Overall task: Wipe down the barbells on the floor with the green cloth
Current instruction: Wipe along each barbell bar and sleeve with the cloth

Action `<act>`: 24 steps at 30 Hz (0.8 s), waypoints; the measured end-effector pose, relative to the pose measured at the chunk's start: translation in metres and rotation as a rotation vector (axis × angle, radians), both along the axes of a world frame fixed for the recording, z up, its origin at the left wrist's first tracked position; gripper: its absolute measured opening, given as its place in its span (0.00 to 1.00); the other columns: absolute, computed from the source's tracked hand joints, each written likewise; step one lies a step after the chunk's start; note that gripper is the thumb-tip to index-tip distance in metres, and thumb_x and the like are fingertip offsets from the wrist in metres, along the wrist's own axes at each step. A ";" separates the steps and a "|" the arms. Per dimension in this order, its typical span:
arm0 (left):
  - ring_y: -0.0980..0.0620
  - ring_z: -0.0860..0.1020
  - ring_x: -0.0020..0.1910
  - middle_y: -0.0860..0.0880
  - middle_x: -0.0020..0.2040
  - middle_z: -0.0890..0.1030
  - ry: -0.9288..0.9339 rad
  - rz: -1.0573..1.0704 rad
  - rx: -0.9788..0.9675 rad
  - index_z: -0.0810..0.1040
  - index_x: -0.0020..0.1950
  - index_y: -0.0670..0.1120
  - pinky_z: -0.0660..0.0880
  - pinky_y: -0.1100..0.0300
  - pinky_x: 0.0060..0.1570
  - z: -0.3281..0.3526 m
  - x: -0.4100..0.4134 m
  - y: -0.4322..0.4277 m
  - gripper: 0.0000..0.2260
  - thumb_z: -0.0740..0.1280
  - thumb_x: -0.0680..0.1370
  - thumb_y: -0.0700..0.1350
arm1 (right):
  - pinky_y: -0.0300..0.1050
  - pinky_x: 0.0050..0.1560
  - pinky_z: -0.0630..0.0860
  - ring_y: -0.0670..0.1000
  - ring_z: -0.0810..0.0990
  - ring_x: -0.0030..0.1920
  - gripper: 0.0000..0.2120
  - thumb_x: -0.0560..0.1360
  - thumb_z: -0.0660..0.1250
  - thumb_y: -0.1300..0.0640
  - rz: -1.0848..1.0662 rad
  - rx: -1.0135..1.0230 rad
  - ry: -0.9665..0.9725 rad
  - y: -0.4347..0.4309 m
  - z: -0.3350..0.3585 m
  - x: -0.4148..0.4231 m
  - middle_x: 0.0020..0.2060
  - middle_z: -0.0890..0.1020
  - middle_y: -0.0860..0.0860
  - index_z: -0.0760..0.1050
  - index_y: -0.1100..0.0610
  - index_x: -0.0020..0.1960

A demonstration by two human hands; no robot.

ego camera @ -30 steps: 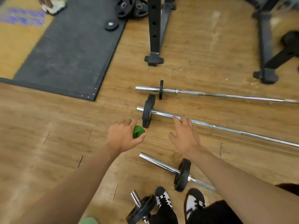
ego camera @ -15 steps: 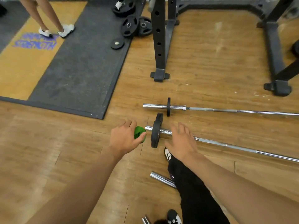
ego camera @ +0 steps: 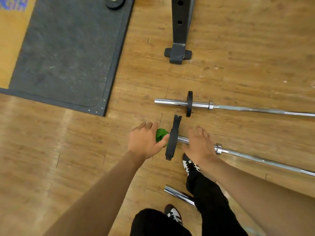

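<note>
No legible text. Purple lettering was painted on yellow floor strip, top left: cropped by frame edge, blurred, letters could not be made out. Small round mark sat on tongue of black-and-white shoe: too small to read.

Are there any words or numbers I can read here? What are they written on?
Purple letters on the yellow floor, top left: cut off and blurred, cannot be read.
Small mark on the shoe: too small to read.
Barbells, plates, green cloth: no writing shows.
</note>
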State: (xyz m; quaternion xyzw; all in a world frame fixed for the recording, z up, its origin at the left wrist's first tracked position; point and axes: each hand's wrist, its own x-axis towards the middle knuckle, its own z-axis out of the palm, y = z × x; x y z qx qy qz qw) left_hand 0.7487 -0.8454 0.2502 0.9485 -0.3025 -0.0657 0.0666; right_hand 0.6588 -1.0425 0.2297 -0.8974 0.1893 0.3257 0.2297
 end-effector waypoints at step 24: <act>0.43 0.77 0.35 0.47 0.34 0.78 0.083 -0.246 -0.095 0.77 0.42 0.44 0.69 0.57 0.30 -0.107 -0.014 0.136 0.23 0.58 0.78 0.63 | 0.55 0.76 0.58 0.62 0.59 0.78 0.39 0.82 0.64 0.46 -0.292 -0.067 0.111 0.129 -0.096 -0.046 0.79 0.60 0.60 0.47 0.54 0.84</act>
